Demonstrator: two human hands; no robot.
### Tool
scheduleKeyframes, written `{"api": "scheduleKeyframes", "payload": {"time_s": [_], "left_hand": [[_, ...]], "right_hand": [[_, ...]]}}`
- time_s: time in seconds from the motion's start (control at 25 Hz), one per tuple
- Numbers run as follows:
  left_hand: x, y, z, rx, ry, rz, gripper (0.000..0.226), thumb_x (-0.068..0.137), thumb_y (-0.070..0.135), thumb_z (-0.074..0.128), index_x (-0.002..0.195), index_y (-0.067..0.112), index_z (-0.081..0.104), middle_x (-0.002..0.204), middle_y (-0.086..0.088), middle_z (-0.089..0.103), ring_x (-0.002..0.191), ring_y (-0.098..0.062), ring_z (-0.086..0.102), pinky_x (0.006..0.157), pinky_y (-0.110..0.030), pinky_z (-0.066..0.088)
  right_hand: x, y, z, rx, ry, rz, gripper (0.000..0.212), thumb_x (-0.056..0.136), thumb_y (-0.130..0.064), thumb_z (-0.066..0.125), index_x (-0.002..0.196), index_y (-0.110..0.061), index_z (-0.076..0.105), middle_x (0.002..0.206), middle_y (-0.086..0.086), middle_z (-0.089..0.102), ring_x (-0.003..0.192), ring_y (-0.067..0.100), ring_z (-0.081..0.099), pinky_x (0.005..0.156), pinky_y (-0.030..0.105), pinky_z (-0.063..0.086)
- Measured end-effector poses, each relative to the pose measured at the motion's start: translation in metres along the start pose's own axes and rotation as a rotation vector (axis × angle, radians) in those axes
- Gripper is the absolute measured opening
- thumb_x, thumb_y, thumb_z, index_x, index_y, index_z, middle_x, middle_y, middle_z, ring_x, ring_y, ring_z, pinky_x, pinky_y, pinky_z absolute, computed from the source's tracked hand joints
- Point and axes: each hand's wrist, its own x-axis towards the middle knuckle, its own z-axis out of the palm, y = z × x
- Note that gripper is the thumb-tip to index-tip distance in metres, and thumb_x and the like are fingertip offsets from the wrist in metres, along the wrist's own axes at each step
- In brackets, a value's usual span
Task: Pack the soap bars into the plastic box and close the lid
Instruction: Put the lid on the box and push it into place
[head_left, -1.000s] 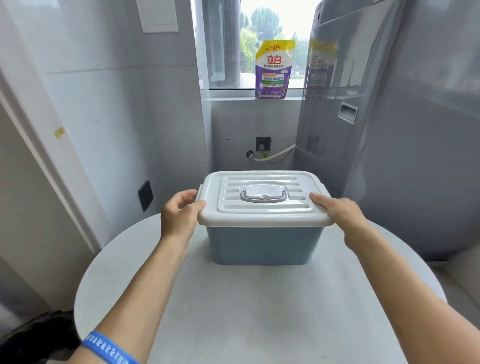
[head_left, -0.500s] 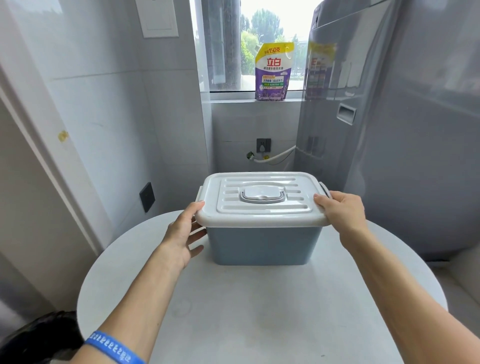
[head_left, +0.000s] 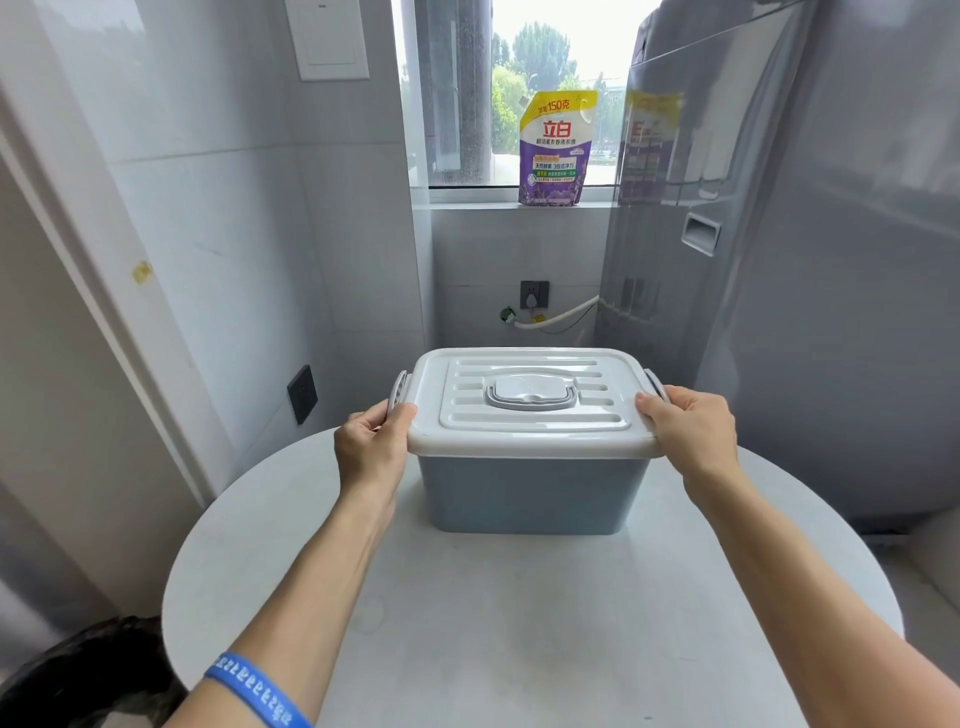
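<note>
A blue plastic box (head_left: 530, 493) stands on a round white table (head_left: 519, 623), with its white ribbed lid (head_left: 535, 410) on top. A grey handle (head_left: 530, 397) lies flat in the lid's middle. My left hand (head_left: 371, 447) grips the grey side latch (head_left: 397, 387) at the lid's left edge, thumb on the lid corner. My right hand (head_left: 691, 431) holds the right latch (head_left: 655, 385) the same way. No soap bars are visible; the box walls hide the inside.
A purple and yellow detergent pouch (head_left: 556, 148) stands on the window sill behind. A tall grey appliance (head_left: 779, 260) rises close at the right. A tiled wall with a dark socket (head_left: 302, 394) is at the left. A black bag (head_left: 93, 675) sits low left.
Both hands have shifted from resting on the lid's edges to gripping the side latches, which now stand raised against the lid. The box has stayed in place.
</note>
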Motion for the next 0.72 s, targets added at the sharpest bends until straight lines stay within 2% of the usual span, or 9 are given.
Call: {"api": "scheduleKeyframes", "payload": {"time_s": [0.08, 0.16, 0.24, 0.32, 0.36, 0.4, 0.48, 0.56, 0.72], "left_hand": [[0.000, -0.001, 0.001, 0.084, 0.024, 0.084, 0.024, 0.082, 0.019, 0.065, 0.063, 0.004, 0.065, 0.086, 0.002, 0.050, 0.067, -0.013, 0.047, 0.064, -0.027, 0.038], [-0.002, 0.002, 0.001, 0.134, 0.022, 0.127, 0.029, 0.085, 0.017, 0.061, 0.058, 0.006, 0.057, 0.085, 0.002, 0.048, 0.066, -0.014, 0.047, 0.062, -0.028, 0.036], [-0.008, 0.003, 0.001, 0.141, -0.032, 0.102, 0.028, 0.086, 0.021, 0.057, 0.062, 0.009, 0.052, 0.078, 0.000, 0.047, 0.065, -0.017, 0.042, 0.060, -0.032, 0.033], [-0.019, 0.004, -0.002, 0.020, -0.158, -0.014, 0.009, 0.090, 0.029, 0.056, 0.083, 0.025, 0.061, 0.083, 0.006, 0.058, 0.072, -0.015, 0.051, 0.065, -0.032, 0.040], [-0.024, 0.004, -0.003, -0.041, -0.231, -0.098, 0.012, 0.091, 0.033, 0.058, 0.102, 0.035, 0.061, 0.095, 0.012, 0.065, 0.084, -0.012, 0.059, 0.071, -0.033, 0.046], [-0.026, 0.001, -0.003, -0.093, -0.281, -0.165, 0.030, 0.091, 0.035, 0.060, 0.120, 0.041, 0.055, 0.109, 0.016, 0.065, 0.097, -0.012, 0.062, 0.076, -0.035, 0.051], [-0.025, -0.006, -0.003, -0.151, -0.303, -0.185, 0.050, 0.090, 0.037, 0.062, 0.135, 0.047, 0.043, 0.125, 0.016, 0.061, 0.111, -0.016, 0.062, 0.081, -0.042, 0.057], [-0.019, -0.011, 0.000, -0.162, -0.288, -0.175, 0.054, 0.090, 0.038, 0.062, 0.138, 0.049, 0.040, 0.129, 0.013, 0.059, 0.114, -0.020, 0.061, 0.080, -0.047, 0.059], [0.003, -0.011, 0.010, -0.139, -0.284, -0.170, 0.055, 0.091, 0.042, 0.061, 0.140, 0.049, 0.037, 0.131, 0.013, 0.058, 0.115, -0.019, 0.061, 0.072, -0.042, 0.059]], "right_hand": [[-0.002, -0.003, 0.000, -0.070, 0.018, -0.017, 0.039, 0.077, -0.038, 0.060, 0.089, -0.002, 0.070, 0.083, 0.020, 0.072, 0.067, 0.022, 0.052, 0.070, 0.042, 0.053], [-0.005, -0.005, -0.001, -0.080, 0.031, -0.027, 0.034, 0.078, -0.035, 0.059, 0.084, -0.004, 0.070, 0.075, 0.017, 0.069, 0.067, 0.024, 0.051, 0.064, 0.037, 0.047], [-0.015, -0.007, -0.002, 0.072, -0.031, 0.000, 0.023, 0.082, -0.030, 0.058, 0.087, -0.013, 0.072, 0.076, 0.007, 0.069, 0.072, 0.023, 0.054, 0.065, 0.037, 0.047], [-0.035, -0.004, -0.003, 0.347, -0.186, 0.110, 0.025, 0.089, -0.030, 0.055, 0.111, -0.032, 0.067, 0.098, -0.006, 0.069, 0.085, 0.019, 0.061, 0.073, 0.036, 0.051], [-0.043, 0.001, -0.002, 0.432, -0.260, 0.175, 0.036, 0.092, -0.036, 0.054, 0.127, -0.040, 0.056, 0.112, -0.011, 0.064, 0.095, 0.019, 0.062, 0.081, 0.039, 0.052], [-0.048, 0.007, -0.002, 0.461, -0.303, 0.212, 0.045, 0.092, -0.042, 0.054, 0.137, -0.046, 0.045, 0.122, -0.014, 0.058, 0.104, 0.020, 0.061, 0.090, 0.043, 0.050], [-0.051, 0.016, -0.002, 0.467, -0.340, 0.192, 0.055, 0.091, -0.049, 0.056, 0.141, -0.052, 0.033, 0.133, -0.015, 0.051, 0.112, 0.023, 0.058, 0.096, 0.048, 0.048], [-0.044, 0.019, 0.000, 0.454, -0.339, 0.163, 0.056, 0.091, -0.047, 0.057, 0.141, -0.052, 0.033, 0.135, -0.013, 0.052, 0.112, 0.023, 0.059, 0.088, 0.046, 0.051], [-0.024, 0.015, 0.012, 0.461, -0.323, 0.144, 0.055, 0.092, -0.042, 0.058, 0.140, -0.051, 0.035, 0.127, -0.016, 0.056, 0.106, 0.019, 0.063, 0.074, 0.040, 0.052]]}}
